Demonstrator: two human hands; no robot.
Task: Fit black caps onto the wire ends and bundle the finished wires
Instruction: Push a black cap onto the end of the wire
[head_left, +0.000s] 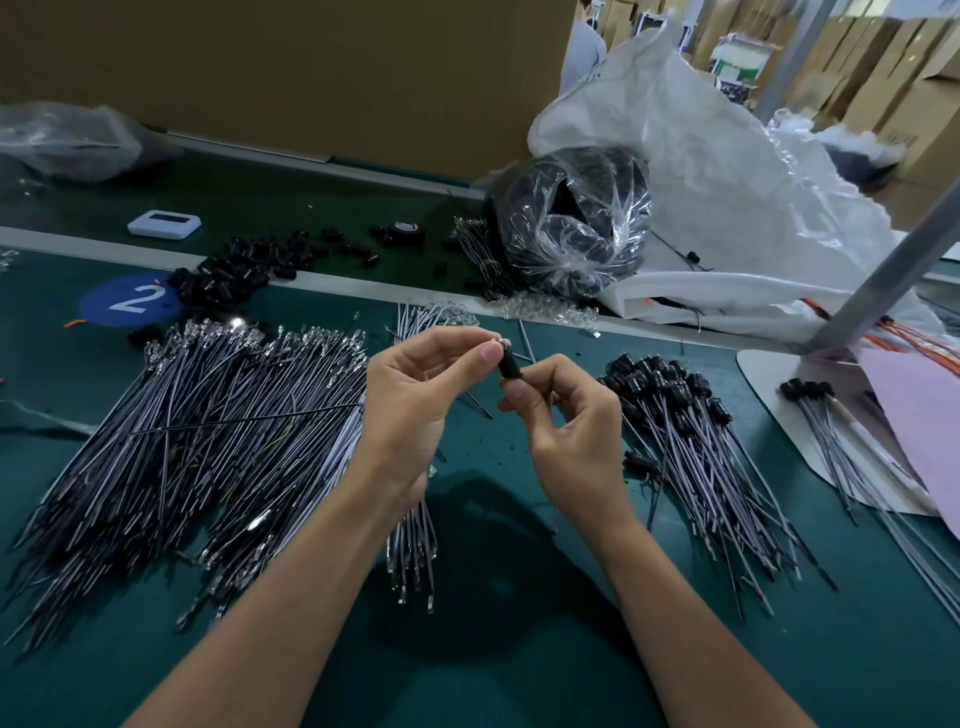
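A black cap (508, 365) is pinched between thumb and forefinger of the right hand (569, 423), above the green mat (493, 675) at mid-scene. A wire end (501, 342) is gripped at the cap's far mouth by the curled fingertips of the left hand (415, 400); whether it is seated inside cannot be told. A small bundle (413, 545) is seen trailing near from under the left palm, its upper part hidden by the hand. A broad heap of uncapped wires (197, 431) is spread at left, and capped wires (701, 452) are fanned at right, near the right wrist. A few more are laid on a white board (763, 384) further right. Spare caps (244, 270) are scattered far left, beside a blue disc (132, 301) marked 2. The far right is crowded by a clear bag (571, 223), a white sack (727, 171) and a slanted metal post (893, 270).
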